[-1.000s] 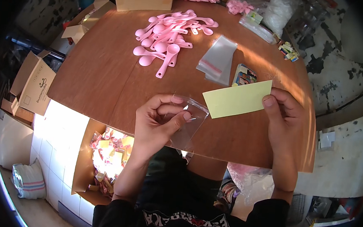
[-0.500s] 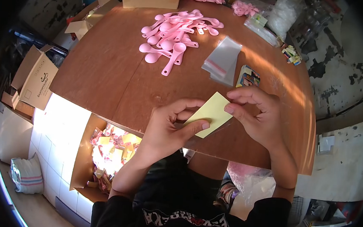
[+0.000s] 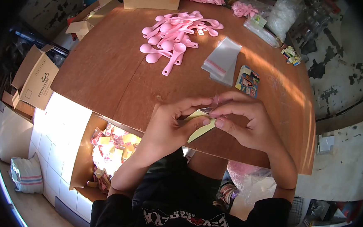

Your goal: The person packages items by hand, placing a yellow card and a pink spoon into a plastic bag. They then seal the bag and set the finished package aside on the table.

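Two pieces, likely light and bendable: your left hand (image 3: 166, 123) clamps yellow card (image 3: 198, 132); your right hand (image 3: 249, 121) pinches clear film (image 3: 205, 111). Hold edges.

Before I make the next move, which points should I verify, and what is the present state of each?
1. Yellow card gripped by the left hand: ok.
2. Clear bag held at the fingers of the right hand: ok, some shiny film shows there.
3. Yellow card fully inside the clear bag: cannot tell, the fingers hide much of both.
4. Pink spoons lying on the table, apart from both hands: ok.
5. A pink spoon in either hand: not ok, none is visible there.
6. Flat bags and printed cards seemingly within reach: ok.
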